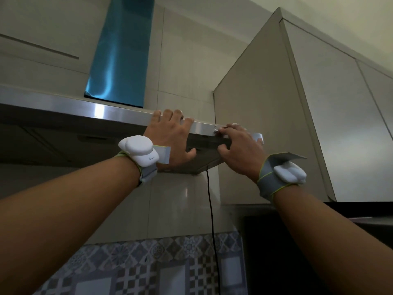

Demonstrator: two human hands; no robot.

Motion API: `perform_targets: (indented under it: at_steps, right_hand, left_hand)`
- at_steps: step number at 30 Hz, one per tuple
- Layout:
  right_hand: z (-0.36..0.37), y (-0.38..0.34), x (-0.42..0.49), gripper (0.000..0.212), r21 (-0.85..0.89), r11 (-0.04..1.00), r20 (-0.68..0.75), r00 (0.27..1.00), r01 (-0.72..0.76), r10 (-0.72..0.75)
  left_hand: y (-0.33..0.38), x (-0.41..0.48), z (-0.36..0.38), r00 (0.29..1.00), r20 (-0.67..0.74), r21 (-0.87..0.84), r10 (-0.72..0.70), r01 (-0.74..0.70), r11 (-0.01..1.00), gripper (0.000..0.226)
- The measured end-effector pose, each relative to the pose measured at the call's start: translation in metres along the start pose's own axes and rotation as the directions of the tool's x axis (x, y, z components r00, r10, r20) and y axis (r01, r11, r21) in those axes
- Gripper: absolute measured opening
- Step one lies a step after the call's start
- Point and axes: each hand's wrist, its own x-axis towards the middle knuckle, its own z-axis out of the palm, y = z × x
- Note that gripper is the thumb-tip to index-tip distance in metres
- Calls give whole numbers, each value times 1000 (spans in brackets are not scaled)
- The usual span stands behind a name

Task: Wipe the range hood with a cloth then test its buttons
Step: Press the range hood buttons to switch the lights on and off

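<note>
Since no cloth is seen anywhere, the wiping is judged finished and the button test begun. The front rim of the range hood [119,112] is clasped by the left hand [170,135], fingers over its top and thumb beneath. Just right of that grip, a small switch [215,130] is met by the curled fingertips of the right hand [240,150]; whether it is pinched or only pressed cannot be told.

No legible text; a tiny mark [215,127] on the range hood [102,111] is unreadable.
</note>
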Motion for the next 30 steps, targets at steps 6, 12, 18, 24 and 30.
perform_targets:
  at_steps: [6,12,18,24,30]
  right_hand:
    - [17,6,17,77,7,999,31,999,39,-40]
    - [44,2,18,58,-62,998,-200,980,-24,11]
    - [52,6,24,40,-25,999,-301,954,-32,23]
    - [54,13,30,36,-106,994,-321,947,-2,-32]
    - [55,13,31,37,-123,992,-349,936,-10,-34]
  left_hand:
    - [7,12,8,997,-50,8,-53,53,999,76]
    - [14,12,20,979,-175,8,-102,105,994,66]
    - [20,17,28,956,-243,-9,-166,169,986,63]
    - [20,21,36,930,-317,-26,-187,189,982,59]
    - [19,22,36,923,-329,-33,-199,200,979,61]
